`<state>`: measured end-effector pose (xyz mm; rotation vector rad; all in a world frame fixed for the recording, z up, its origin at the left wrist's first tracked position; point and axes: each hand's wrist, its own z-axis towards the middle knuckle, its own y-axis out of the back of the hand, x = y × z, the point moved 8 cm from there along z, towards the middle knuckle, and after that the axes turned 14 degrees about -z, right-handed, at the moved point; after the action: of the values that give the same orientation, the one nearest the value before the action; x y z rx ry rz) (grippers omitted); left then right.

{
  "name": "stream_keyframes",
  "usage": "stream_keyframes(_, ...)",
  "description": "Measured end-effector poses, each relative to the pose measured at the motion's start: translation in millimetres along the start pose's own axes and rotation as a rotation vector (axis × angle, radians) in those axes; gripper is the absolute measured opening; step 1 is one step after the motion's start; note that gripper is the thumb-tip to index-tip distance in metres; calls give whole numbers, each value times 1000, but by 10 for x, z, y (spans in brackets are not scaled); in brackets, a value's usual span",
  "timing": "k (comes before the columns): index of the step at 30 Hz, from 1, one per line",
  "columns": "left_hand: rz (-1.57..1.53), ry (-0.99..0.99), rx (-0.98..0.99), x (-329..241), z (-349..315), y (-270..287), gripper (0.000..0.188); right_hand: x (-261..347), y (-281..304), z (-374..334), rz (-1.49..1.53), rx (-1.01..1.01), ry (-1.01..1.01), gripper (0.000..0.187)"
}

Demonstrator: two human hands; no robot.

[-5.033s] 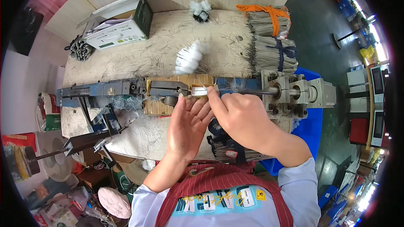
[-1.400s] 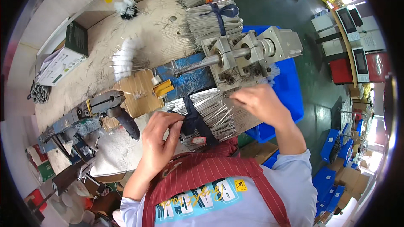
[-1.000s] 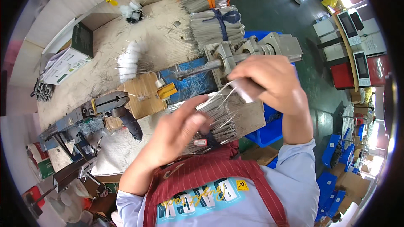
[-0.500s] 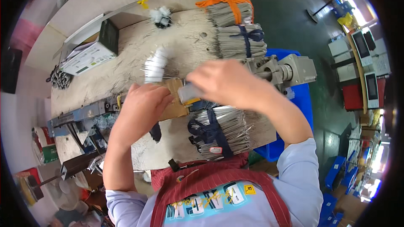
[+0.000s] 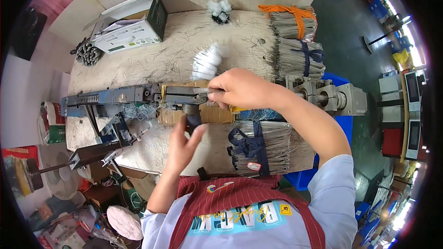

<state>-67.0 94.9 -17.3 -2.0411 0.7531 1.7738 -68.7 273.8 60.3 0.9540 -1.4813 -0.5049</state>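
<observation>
My right hand (image 5: 237, 87) is closed in a pinch at the right end of the long blue-grey metal machine (image 5: 106, 97). What its fingertips hold is hidden; a small grey piece (image 5: 201, 90) shows just beside them. Below that end hangs a dark handle (image 5: 194, 122) with a grey collar. My left hand (image 5: 181, 145) is at this handle, thumb and fingers apart on either side of it. Brown cardboard (image 5: 217, 114) lies under the machine's end. Behind it sits a pile of white, bristly round pieces (image 5: 206, 62).
Bundles of thin wires lie at right: one tied orange (image 5: 293, 20), one dark blue (image 5: 300, 57), another nearer me (image 5: 272, 143). A motor assembly (image 5: 341, 97) overhangs a blue bin (image 5: 339, 129). A white box (image 5: 127, 34) stands back left. Wire scraps (image 5: 138, 110) litter the bench.
My left hand has moved down off the cardboard to the dark handle. My right hand has come to the machine's end, which now shows over the cardboard. The whole view has shifted.
</observation>
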Motion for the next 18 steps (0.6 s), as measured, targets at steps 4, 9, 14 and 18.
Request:
stream_keyframes(4,-423,100,99,131,-5,-307,39,253,-54,-203,-561,-401,163,11)
stream_keyframes(9,-361,94,100,259,-10,-209,42,220,-69,-161,-503,-395,127,9)
stream_keyframes(14,478,98,221,-441,169,543,49,-78,-95,47,-58,29,-119,15)
stream_keyframes(18,-220,377,449,-847,53,600,45,-95,-23,-9,-154,-17,-110,16)
